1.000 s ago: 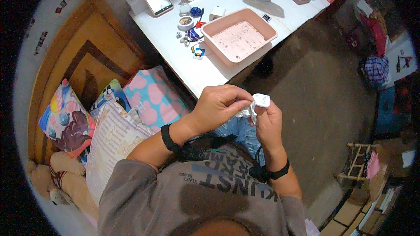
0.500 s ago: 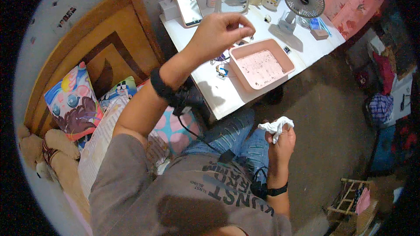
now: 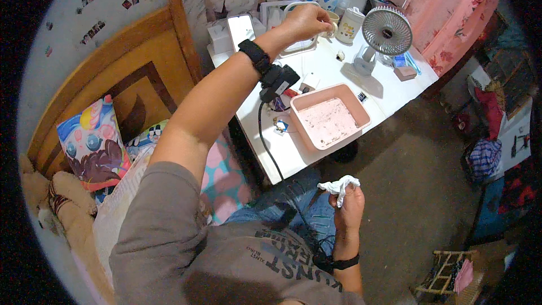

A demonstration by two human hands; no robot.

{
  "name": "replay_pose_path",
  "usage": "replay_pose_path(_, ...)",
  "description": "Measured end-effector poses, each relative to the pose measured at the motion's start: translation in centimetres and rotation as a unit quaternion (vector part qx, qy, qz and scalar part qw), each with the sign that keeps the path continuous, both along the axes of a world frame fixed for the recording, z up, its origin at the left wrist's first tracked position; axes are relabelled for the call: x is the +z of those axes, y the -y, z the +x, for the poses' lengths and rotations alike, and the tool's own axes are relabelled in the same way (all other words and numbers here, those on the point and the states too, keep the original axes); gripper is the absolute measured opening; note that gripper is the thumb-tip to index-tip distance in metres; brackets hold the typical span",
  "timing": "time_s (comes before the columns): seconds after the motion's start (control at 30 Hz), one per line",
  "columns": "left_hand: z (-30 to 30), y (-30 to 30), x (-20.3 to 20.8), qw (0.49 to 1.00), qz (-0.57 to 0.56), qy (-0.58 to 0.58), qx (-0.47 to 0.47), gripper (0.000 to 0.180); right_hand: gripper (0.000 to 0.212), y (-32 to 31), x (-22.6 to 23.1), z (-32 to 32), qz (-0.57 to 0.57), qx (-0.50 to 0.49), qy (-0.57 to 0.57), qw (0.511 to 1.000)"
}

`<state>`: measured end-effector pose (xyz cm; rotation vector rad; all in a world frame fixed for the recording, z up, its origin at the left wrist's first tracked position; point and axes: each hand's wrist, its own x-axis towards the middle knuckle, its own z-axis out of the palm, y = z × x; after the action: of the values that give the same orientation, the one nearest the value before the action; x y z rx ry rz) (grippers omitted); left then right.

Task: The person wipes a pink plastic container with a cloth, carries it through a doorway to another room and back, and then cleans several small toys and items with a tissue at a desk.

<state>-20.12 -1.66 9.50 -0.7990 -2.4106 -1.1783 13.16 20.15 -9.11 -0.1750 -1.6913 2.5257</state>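
My left hand (image 3: 307,24) reaches over the back of the white table, in front of the upright framed mirror (image 3: 299,51). Its fingers are pinched together; a tiny item seems to be at the tips, too small to name. Low over my lap, my right hand (image 3: 350,210) grips a crumpled white cloth (image 3: 339,185). On the table between them sits a pink plastic basin (image 3: 309,140), its floor scattered with dark specks. Small jewellery-like pieces (image 3: 280,125) lie left of the basin.
A grey desk fan (image 3: 387,31) stands at the table's right, near a cream canister (image 3: 351,25) and a pinkish box (image 3: 405,73). At the back left a phone (image 3: 241,31) leans upright. A black cable (image 3: 264,141) hangs from my left wrist. Pillows (image 3: 93,141) lie left.
My left hand has moved from above the basin toward the mirror at the back, still pinched. The right hand keeps the cloth over my lap. The view has shifted slightly.
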Motion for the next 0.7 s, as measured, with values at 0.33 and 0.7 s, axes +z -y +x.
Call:
replay_pose_path(0.33,-4.6,-3.1,-1.2,0.995,-0.054,0.057,0.058,0.027,0.018,-1.3,-1.7,-1.2,-0.005,-0.024,0.032,0.999)
replay_pose_path(0.7,-7.7,-4.0,-2.0,0.996,-0.063,0.053,0.029,0.027,0.019,-2.2,-2.7,-2.0,-0.058,-0.026,0.041,0.997)
